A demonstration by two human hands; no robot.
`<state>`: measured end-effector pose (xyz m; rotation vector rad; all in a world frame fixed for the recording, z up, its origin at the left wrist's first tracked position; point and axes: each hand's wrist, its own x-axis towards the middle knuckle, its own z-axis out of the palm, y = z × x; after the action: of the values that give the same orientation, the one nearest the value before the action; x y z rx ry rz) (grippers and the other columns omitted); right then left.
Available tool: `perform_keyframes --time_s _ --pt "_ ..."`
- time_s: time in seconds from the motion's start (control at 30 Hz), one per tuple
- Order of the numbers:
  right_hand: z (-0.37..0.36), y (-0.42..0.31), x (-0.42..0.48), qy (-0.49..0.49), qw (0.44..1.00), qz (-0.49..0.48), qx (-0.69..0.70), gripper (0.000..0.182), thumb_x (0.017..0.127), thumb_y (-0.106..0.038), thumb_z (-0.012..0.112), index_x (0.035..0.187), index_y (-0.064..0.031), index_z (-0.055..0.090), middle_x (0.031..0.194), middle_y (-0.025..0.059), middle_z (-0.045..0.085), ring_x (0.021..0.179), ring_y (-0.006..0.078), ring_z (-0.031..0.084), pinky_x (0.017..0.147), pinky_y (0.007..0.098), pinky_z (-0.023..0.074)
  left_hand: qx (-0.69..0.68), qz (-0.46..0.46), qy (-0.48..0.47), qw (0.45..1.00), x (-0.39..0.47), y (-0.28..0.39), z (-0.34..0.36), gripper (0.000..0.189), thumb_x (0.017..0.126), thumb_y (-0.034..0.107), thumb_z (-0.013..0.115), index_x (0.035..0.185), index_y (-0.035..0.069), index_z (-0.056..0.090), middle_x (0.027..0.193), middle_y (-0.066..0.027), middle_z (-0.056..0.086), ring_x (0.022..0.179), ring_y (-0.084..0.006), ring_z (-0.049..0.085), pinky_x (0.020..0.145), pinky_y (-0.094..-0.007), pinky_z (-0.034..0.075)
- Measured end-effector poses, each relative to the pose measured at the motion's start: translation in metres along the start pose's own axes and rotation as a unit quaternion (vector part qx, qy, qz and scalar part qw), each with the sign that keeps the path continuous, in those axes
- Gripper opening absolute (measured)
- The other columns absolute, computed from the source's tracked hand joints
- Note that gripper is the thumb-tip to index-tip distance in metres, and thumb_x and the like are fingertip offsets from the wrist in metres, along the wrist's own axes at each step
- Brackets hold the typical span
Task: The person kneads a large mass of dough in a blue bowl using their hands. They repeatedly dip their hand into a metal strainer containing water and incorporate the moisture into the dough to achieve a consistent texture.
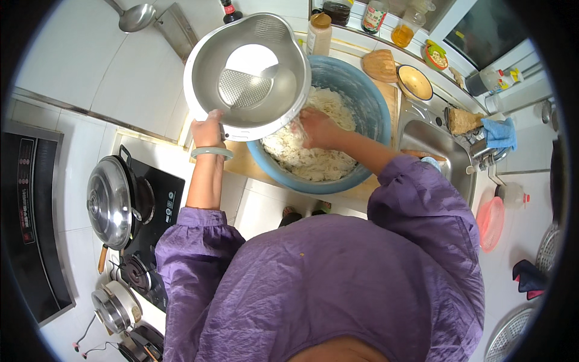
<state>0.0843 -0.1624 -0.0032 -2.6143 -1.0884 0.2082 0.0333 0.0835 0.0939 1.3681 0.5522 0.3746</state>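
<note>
My left hand (209, 130) grips the near rim of a stainless steel bowl (199, 86) with a perforated strainer section. The bowl is raised over the left part of a large blue-grey plastic basin (377, 108); some liquid seems to lie in it. Down in the basin, my right hand (320, 128) rests in shaggy, lumpy dough (312, 160), its fingers bent and partly coated with dough. Whether those fingers are closed around a lump cannot be told. The steel bowl covers the basin's upper left part. Under the basin is a wooden board (244, 158).
At right is a steel sink (418, 131), with an enamel bowl (415, 82) and a cut pumpkin (380, 65) near it. A seasoning jar (319, 34) stands behind the basin. To the left, a lidded wok (111, 203) sits on the black gas hob (158, 194).
</note>
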Motion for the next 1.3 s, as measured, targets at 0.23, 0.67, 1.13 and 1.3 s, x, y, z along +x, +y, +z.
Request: perform_keyframes --time_s 0.23,0.67,1.13,1.3 --pt "0.003 -0.006 0.009 -0.116 0.969 -0.122 -0.180 0.085 0.057 -0.021 0.077 0.130 -0.0104 0.036 0.114 0.0129 0.052 0.108 0.0287 0.048 0.093 0.0395 0.0351 -0.182 -0.189 0.084 0.961 0.033 -0.031 -0.048 0.015 0.076 0.001 0.054 0.090 0.001 0.051 0.087 -0.0086 0.056 0.077 -0.0199 0.058 0.065 -0.0323 0.052" --pt "0.052 0.014 0.048 -0.112 0.976 -0.076 -0.172 0.008 0.074 -0.010 0.053 0.082 -0.0103 0.057 0.072 0.0093 0.060 0.071 0.0271 0.061 0.062 0.0386 0.0480 -0.261 -0.236 0.200 0.915 0.077 -0.107 -0.078 0.014 0.078 0.004 0.053 0.091 -0.001 0.048 0.086 -0.0088 0.054 0.075 -0.0207 0.057 0.058 -0.0352 0.053" --pt "0.039 0.004 0.048 -0.190 0.976 0.047 -0.098 0.024 0.066 -0.013 0.067 0.089 -0.0086 0.062 0.085 0.0141 0.063 0.083 0.0300 0.061 0.072 0.0375 0.0488 -0.216 -0.256 0.186 0.924 0.076 -0.135 -0.059 0.032 0.083 0.025 0.059 0.102 0.001 0.048 0.091 -0.0104 0.057 0.073 -0.0195 0.060 0.053 -0.0274 0.052" --pt "-0.005 0.034 0.031 -0.172 0.975 -0.071 0.118 0.042 0.072 -0.023 0.062 0.112 -0.0106 0.057 0.105 0.0171 0.059 0.101 0.0294 0.054 0.088 0.0358 0.0423 -0.205 -0.273 0.073 0.937 0.068 -0.140 -0.070 0.058 0.079 0.048 0.059 0.112 0.003 0.045 0.095 -0.0136 0.055 0.075 -0.0227 0.058 0.059 -0.0318 0.052"
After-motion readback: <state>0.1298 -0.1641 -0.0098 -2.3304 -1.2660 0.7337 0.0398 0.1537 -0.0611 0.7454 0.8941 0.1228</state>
